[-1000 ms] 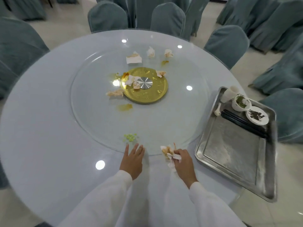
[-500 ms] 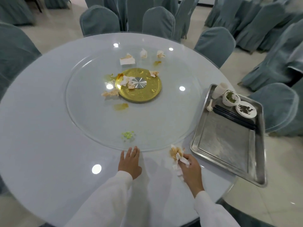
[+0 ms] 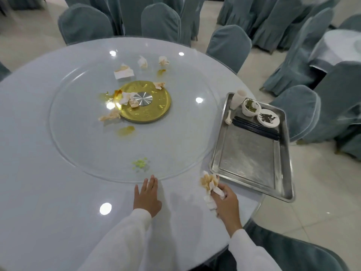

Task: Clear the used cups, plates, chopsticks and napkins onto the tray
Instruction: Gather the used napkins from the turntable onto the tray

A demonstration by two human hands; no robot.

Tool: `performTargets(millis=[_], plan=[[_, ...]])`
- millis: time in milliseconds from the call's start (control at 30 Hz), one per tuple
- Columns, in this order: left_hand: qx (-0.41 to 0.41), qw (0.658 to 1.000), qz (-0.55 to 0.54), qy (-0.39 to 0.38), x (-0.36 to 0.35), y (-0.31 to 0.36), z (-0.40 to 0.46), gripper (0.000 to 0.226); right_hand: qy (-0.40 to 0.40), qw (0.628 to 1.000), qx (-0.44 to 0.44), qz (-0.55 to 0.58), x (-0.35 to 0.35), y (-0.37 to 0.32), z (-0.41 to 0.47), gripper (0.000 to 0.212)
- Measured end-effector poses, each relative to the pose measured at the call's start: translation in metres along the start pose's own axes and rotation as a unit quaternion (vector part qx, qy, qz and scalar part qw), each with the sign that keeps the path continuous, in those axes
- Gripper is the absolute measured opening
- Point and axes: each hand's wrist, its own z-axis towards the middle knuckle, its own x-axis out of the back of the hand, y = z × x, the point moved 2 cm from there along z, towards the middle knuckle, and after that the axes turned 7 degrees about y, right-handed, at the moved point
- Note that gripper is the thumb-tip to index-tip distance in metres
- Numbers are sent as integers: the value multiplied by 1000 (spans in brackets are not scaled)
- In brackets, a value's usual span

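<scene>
My right hand (image 3: 226,204) grips a crumpled, stained napkin (image 3: 209,182) just off the near left corner of the steel tray (image 3: 248,159). At the tray's far end sit a white cup (image 3: 238,98), a bowl (image 3: 251,109), a small plate (image 3: 267,118), black chopsticks (image 3: 256,128) and a spoon (image 3: 229,117). My left hand (image 3: 146,196) lies flat and open on the table by the edge of the glass turntable (image 3: 175,145). Several more used napkins lie on the turntable, one flat white one (image 3: 123,72) at the far side, others on the gold centre disc (image 3: 145,101).
Yellow sauce smears (image 3: 126,131) and green crumbs (image 3: 140,163) mark the glass. Grey-covered chairs ring the round white table (image 3: 39,192); one (image 3: 293,112) stands right beside the tray, another (image 3: 297,255) at my right. The tray overhangs the table's right edge.
My right hand has carried the napkin rightward to the tray's near corner. My view has swung right. The left hand has stayed flat on the table.
</scene>
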Motion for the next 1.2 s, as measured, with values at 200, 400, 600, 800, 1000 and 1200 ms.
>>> performTargets(millis=[200,400,600,800,1000,1200], plan=[[-2,1000,3,-10,1,22,6,88,27,1000,-8,12,18,0,11,8],[-12,1000,7,-23,-4,42,15,87,48,998,-31,22,33,9,29,9],[-14,1000,16,-18,-5,62,22,83,60,997,-37,41,50,11,58,7],[-18,1000,-5,-23,3,85,31,76,52,994,-47,78,65,11,94,7],[-27,999,-4,-18,14,101,34,70,34,994,-53,94,63,15,114,7],[1,994,-112,-7,17,100,23,63,11,995,-52,87,54,24,108,6]])
